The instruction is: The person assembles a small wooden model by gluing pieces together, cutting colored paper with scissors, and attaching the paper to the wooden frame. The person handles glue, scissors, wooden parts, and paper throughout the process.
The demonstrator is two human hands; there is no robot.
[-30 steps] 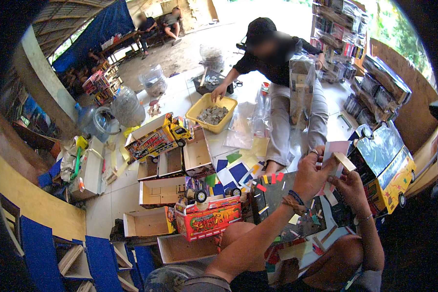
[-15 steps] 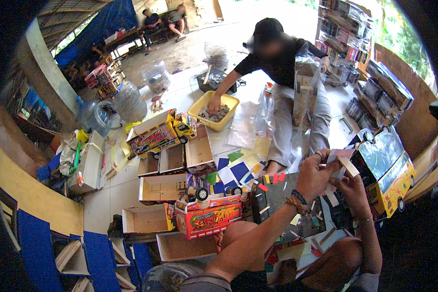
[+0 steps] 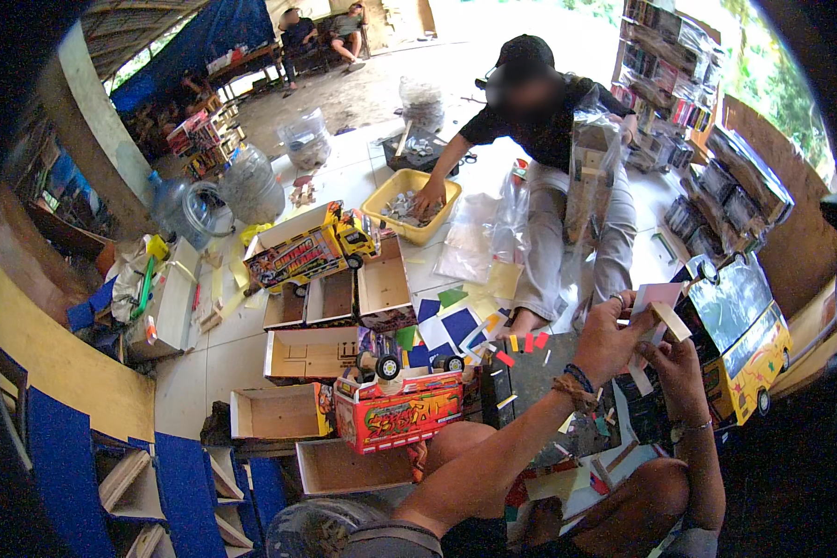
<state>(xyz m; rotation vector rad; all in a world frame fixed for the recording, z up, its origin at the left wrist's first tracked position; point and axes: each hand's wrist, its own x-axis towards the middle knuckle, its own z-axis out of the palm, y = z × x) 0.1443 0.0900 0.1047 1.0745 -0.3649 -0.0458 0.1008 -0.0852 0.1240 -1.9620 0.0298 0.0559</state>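
Observation:
Raised in front of me at the right, my left hand point(image 3: 612, 339) is closed on a small pale wooden piece point(image 3: 671, 321) with a pinkish-white square point(image 3: 657, 296) against it. My right hand point(image 3: 671, 365) is just below, its fingers pinched at a whitish strip point(image 3: 640, 377) that hangs by the wooden piece. Fingers partly hide where these parts meet. Under my hands lies a dark board point(image 3: 535, 391) scattered with small coloured paper scraps. Beside my right hand stands a yellow toy truck point(image 3: 753, 372) tipped on its side.
Left of my knee are a red toy truck point(image 3: 395, 414) and several open wooden boxes point(image 3: 279, 414). A yellow-and-black toy truck point(image 3: 298, 259) rests on boxes farther back. Opposite me, a seated person reaches into a yellow basin point(image 3: 448, 191). Wrapped goods point(image 3: 665, 65) are stacked at the far right.
The view has shifted slightly. My hands keep their hold, with the wooden piece turned a little. The other person's hand has moved slightly right within the basin.

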